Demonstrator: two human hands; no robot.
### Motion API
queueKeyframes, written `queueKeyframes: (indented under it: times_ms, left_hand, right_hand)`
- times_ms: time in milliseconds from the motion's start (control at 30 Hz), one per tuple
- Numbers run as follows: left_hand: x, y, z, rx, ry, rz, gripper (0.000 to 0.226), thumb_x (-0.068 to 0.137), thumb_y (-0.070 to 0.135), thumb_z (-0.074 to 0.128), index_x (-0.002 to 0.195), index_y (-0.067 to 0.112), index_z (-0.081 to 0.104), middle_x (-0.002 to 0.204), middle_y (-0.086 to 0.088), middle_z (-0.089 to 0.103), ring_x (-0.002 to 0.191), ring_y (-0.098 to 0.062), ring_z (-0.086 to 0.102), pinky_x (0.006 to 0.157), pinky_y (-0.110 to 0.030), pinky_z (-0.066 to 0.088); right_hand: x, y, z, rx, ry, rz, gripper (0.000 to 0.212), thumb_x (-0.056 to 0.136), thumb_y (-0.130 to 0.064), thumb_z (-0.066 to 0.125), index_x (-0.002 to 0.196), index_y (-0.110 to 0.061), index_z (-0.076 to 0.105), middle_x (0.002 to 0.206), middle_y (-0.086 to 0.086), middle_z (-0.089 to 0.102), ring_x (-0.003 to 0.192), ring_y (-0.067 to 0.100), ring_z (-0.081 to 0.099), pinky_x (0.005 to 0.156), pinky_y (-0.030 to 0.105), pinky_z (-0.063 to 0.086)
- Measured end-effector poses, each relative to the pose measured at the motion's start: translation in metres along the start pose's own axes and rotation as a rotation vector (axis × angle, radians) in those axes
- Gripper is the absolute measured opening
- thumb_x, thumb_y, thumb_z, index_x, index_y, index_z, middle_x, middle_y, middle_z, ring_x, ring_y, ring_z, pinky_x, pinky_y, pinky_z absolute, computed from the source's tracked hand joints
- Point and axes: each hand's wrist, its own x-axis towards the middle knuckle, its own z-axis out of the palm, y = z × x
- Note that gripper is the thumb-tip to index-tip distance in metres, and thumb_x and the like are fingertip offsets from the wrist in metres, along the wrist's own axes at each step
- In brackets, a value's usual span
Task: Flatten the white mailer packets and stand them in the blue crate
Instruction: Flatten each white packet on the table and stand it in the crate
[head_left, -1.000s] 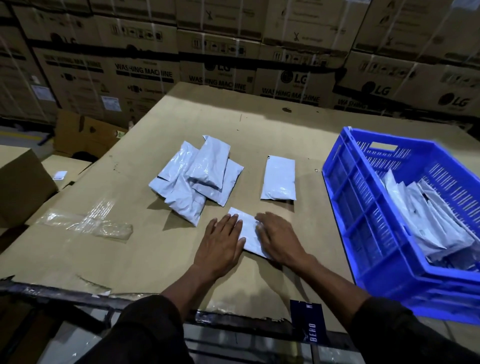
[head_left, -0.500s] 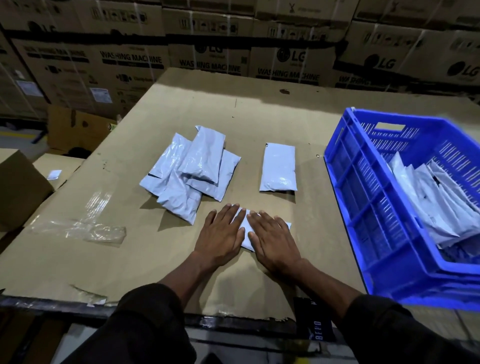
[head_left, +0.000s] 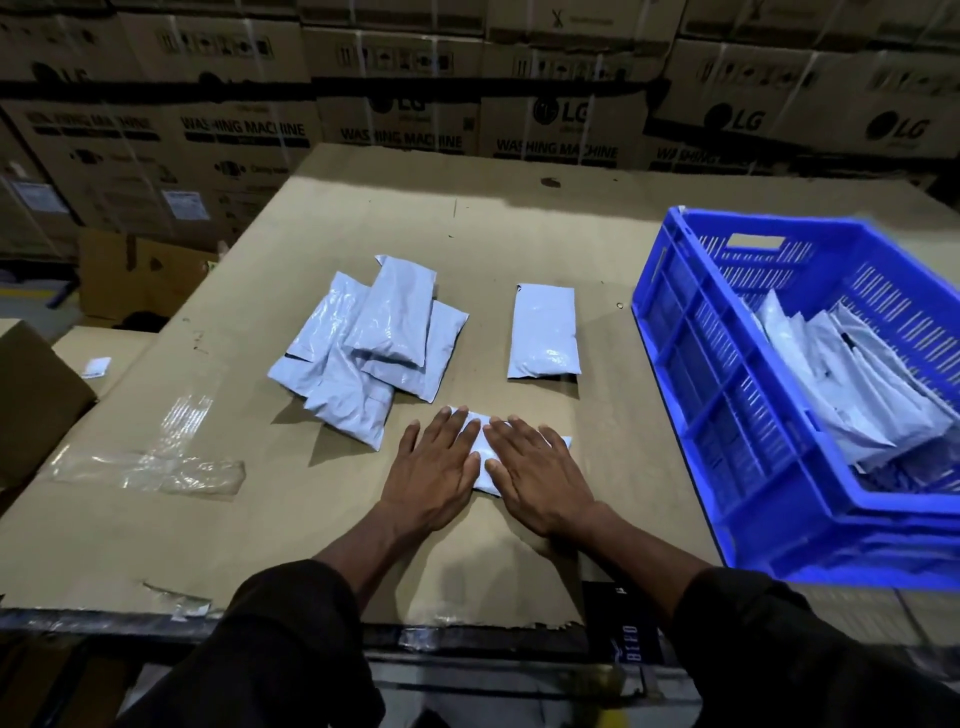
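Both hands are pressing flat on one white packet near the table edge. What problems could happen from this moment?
1. The left hand and right hand cover most of the pressed packet; trapped air may puff it up again once released.
2. The loose pile overlaps unevenly, so pulling one packet could drag the others.
3. Packets in the blue crate already lean; adding one might tip the row further.

one head-worn wide-angle view looks forward and down, close over the cardboard tabletop (head_left: 519, 249).
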Motion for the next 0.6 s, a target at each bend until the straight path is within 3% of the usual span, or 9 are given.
queueKeyframes:
  times_ms: [233,333,467,600]
  left_hand:
    - [0.001,0.004,-0.004,-0.005,-0.020,-0.027,0.056,0.103,0.039,0.030,0.145,0.015,0.056,0.155,-0.006,0.051,0.144,-0.024,0.047,0.107,-0.058,0.044]
    - [0.000,0.001,-0.004,0.003,-0.020,-0.035,0.057,0.103,0.039,0.028,0.148,0.016,0.053,0.158,-0.006,0.047,0.145,-0.025,0.045,0.109,-0.059,0.043]
    - [-0.002,0.002,-0.004,-0.004,-0.030,-0.034,0.060,0.104,0.041,0.024,0.154,0.017,0.046,0.162,-0.005,0.042,0.149,-0.024,0.040,0.113,-0.058,0.040]
    - [-0.007,0.003,-0.004,-0.114,0.005,-0.023,0.070,0.101,0.056,0.028,0.158,0.017,0.038,0.167,-0.003,0.031,0.154,-0.021,0.027,0.119,-0.054,0.028]
  right_hand:
    - [-0.002,0.004,-0.008,0.021,-0.094,-0.026,0.073,0.101,-0.059,0.005,0.156,-0.018,0.031,0.163,0.000,0.027,0.152,0.019,0.019,0.121,0.046,0.018]
    - [-0.008,0.010,-0.010,0.003,-0.104,-0.091,0.075,0.099,-0.067,0.011,0.157,-0.024,0.027,0.165,-0.005,0.020,0.153,0.021,0.012,0.120,0.048,0.015]
    - [-0.014,0.019,-0.010,-0.020,-0.092,-0.165,0.068,0.101,-0.067,0.024,0.156,-0.027,0.028,0.164,-0.001,0.025,0.149,0.027,0.024,0.115,0.050,0.029]
    - [-0.010,0.018,-0.015,0.025,-0.039,-0.165,0.060,0.103,-0.058,0.032,0.147,-0.020,0.044,0.156,0.004,0.041,0.139,0.028,0.041,0.108,0.050,0.039]
